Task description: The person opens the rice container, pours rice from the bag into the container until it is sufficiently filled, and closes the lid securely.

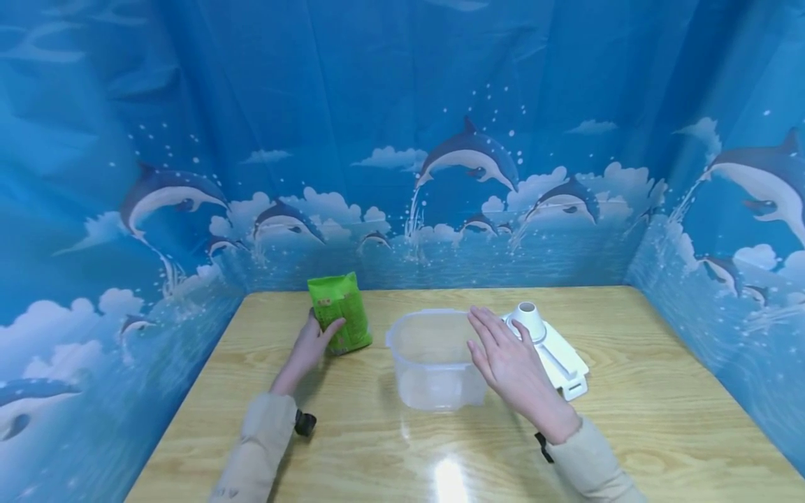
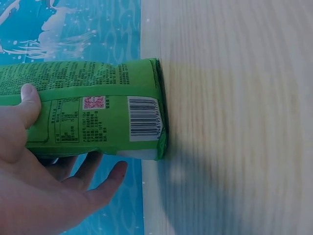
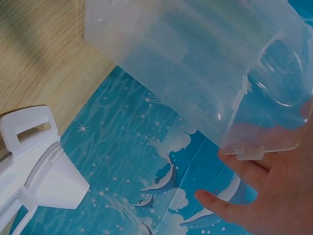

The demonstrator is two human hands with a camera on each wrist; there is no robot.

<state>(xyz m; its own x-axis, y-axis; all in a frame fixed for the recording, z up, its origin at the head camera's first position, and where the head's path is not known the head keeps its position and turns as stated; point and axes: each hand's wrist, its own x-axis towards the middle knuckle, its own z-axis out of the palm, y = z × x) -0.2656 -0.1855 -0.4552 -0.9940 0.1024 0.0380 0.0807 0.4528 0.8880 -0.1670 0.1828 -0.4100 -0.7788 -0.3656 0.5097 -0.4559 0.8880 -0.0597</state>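
Green packet [image 1: 354, 316]: upright with a slight lean, at the left of the table [image 1: 358, 454], left of the clear tub [image 1: 434, 388]; you cannot tell whether its base touches the wood.
Packet's look: bright green, plump and glossy, with a flattened top edge, a lengthwise band, dense small print, a pinkish-red square code [image 2: 94, 102] and a black-and-white barcode [image 2: 143, 119] near its base.
Your left hand [image 1: 312, 341]: partly closed, gripping the packet with your thumb across the printed face and your fingers round behind.
Your right hand [image 1: 512, 367]: spread almost flat, gripping nothing, at the tub's right rim; contact is hard to tell.
Tub's look: see-through, colourless, open-topped, standing on the table.
White piece [image 1: 558, 356]: right of the tub, flat body, cone-shaped spout, slotted end.
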